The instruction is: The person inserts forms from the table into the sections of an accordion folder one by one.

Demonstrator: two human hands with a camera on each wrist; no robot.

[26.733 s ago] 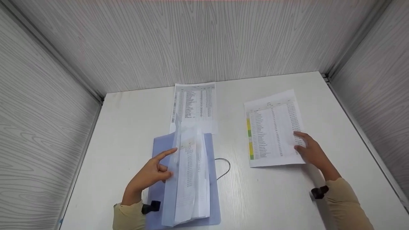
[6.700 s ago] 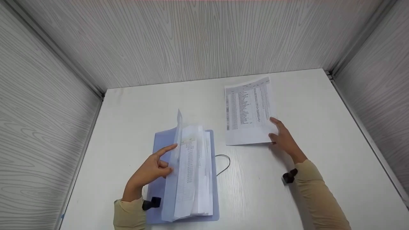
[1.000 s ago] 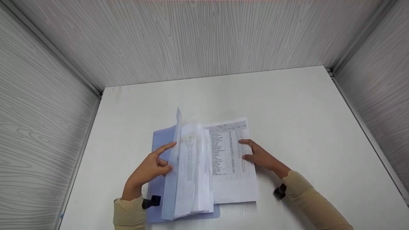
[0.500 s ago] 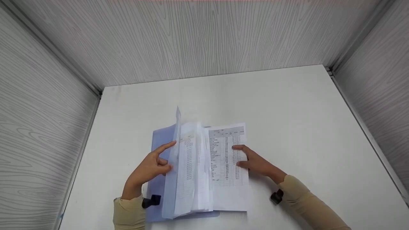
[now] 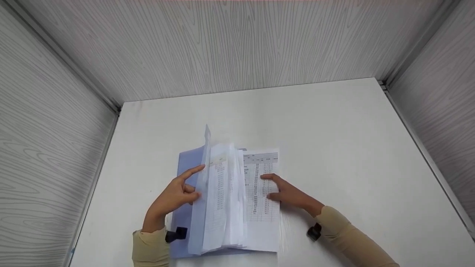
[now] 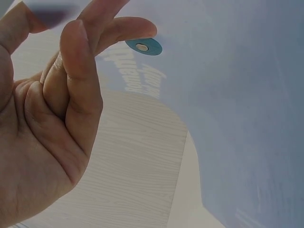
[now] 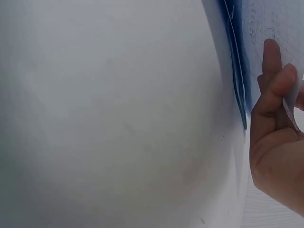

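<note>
Paper [image 5: 264,193] lies under my right hand [image 5: 287,193], flat fingers pressing it, long axis running away from me, left edge tucked into the folder [image 5: 187,167] whose flap my left hand [image 5: 174,198] pinches upright.

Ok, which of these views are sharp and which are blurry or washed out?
Head view: evenly lit and sharp, printed sheet legible as rows. Left wrist view: left hand sharp, blue folder soft. Right wrist view: mostly a pale out-of-focus blur, only the right hand discernible.
</note>
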